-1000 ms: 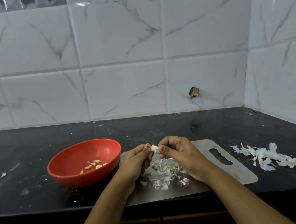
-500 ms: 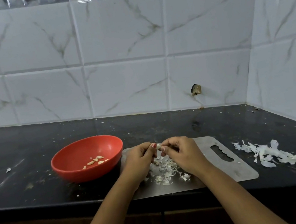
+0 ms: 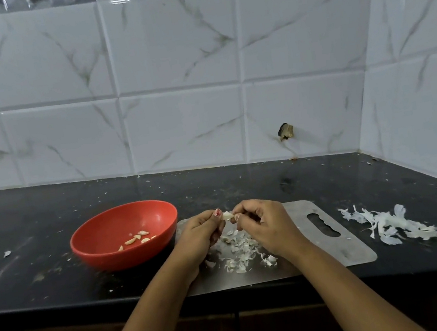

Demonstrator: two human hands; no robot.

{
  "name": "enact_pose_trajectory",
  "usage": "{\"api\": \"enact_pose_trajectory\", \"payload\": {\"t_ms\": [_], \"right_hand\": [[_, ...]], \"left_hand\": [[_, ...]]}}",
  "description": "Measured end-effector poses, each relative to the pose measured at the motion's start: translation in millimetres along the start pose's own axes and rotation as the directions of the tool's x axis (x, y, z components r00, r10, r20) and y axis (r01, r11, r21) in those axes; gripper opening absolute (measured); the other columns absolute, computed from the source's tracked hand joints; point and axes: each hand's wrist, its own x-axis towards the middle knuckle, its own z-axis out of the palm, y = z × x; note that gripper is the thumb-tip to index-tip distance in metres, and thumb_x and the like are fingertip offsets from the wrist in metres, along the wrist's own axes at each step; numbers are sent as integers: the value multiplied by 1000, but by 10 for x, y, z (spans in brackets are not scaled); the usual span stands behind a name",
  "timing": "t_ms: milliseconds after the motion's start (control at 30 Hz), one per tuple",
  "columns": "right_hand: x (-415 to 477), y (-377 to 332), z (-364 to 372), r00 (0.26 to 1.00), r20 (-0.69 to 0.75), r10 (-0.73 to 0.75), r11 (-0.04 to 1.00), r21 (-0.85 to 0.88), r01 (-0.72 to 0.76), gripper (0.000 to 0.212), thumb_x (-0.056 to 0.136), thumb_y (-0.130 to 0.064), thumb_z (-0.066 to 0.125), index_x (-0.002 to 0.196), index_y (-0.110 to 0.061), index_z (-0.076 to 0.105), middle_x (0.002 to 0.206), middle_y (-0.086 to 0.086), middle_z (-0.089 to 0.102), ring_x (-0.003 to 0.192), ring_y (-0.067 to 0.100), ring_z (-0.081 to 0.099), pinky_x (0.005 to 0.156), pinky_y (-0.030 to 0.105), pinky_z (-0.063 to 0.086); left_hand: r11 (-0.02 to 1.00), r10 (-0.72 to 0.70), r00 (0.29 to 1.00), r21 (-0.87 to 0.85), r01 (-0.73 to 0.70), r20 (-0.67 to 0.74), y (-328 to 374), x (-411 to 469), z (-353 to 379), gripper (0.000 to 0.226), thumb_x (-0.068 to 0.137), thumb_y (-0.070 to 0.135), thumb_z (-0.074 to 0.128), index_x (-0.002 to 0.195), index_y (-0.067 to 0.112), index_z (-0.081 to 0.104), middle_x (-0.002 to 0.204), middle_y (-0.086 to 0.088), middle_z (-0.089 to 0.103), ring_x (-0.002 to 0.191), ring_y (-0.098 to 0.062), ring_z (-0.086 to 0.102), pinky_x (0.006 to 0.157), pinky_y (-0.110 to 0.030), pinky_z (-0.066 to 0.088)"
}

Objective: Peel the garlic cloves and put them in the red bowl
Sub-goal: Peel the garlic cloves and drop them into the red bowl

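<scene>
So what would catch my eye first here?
The red bowl stands out on the black counter, left of the steel board, with a few peeled cloves inside. Over the board, the left hand and right hand pinch one garlic clove between them. White skins lie heaped on the counter at right.

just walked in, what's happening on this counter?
A person is peeling garlic. The left hand and right hand pinch one garlic clove between their fingertips, above a steel cutting board that lies on the black counter. Loose skins are scattered on the board beneath the hands. The red bowl, left of the board, holds a few peeled cloves. A bigger pile of papery skins lies on the counter right of the board.
</scene>
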Motion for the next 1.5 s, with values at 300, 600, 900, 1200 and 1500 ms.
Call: {"api": "enact_pose_trajectory", "payload": {"t_ms": [300,600,900,1200,1500], "right_hand": [[7,20,67,954,-74,-290,860,-457,226,13,84,-9,60,73,-12,65,61,-10,53,58,7,46,59,10,34],[19,66,-39,956,-88,-278,832,-520,195,9,86,-9,66,79,-8,71,64,-1,65,61,14,57,62,22,44],[-22,95,-49,991,-69,-110,962,-258,89,14,88,-10,67,93,-21,74,76,-14,69,69,9,63,65,23,53],[-14,109,-60,993,-88,-78,989,-133,66,16,80,-14,77,86,-24,66,77,-9,64,63,11,55,58,14,44],[-9,112,-27,996,-17,-85,995,-64,83,13,88,-11,70,99,-16,76,84,-9,73,75,2,66,65,11,46]], "left_hand": [[975,140,989,181,-129,-48,-12,-24,40,38,101,16,45,64,7,49,52,0,36,46,-4,30,47,-16,26],[999,-21,1000,34,21,-5,39,-40,26,42,102,21,43,61,11,44,42,12,37,41,0,29,43,-12,26],[998,7,999,58,-5,-34,33,-73,36,35,101,20,46,72,8,61,53,4,54,44,-3,39,44,-13,31],[954,94,993,293,-68,-75,-7,-68,65,26,99,18,50,78,11,64,60,6,60,45,0,45,46,-18,38],[908,123,992,402,-118,11,-40,-38,76,29,100,11,46,76,18,60,67,6,61,52,6,51,54,-12,38]]}}
